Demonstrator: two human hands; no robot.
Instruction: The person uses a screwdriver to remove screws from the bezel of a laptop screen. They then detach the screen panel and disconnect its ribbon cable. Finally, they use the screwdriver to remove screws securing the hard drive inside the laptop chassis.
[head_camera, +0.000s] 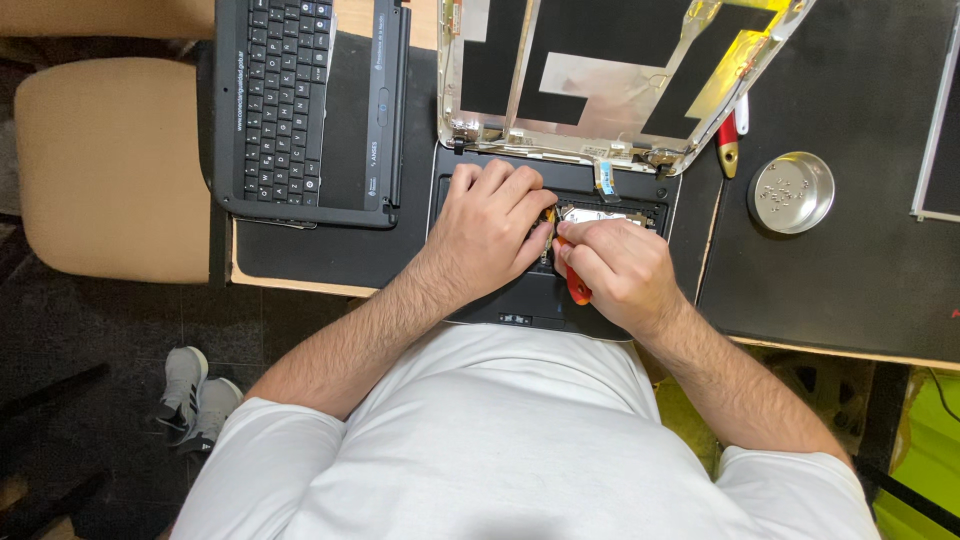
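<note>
A black laptop base (600, 185) lies open in front of me, its silvery lid shell (610, 80) tilted back with black patches and foil inside. My left hand (490, 225) rests on the base, fingers pressed down next to a metal drive (600, 215) in its bay. My right hand (615, 270) is closed around an orange-handled screwdriver (577, 287), whose tip is hidden between the two hands. The hands touch over the middle of the base.
A removed black keyboard panel (310, 100) lies at the left. A round metal dish (792, 192) with several small screws sits at the right, with a red-handled tool (728, 140) beside the lid. A beige chair (110, 165) stands at the left; the desk edge (300, 285) runs below.
</note>
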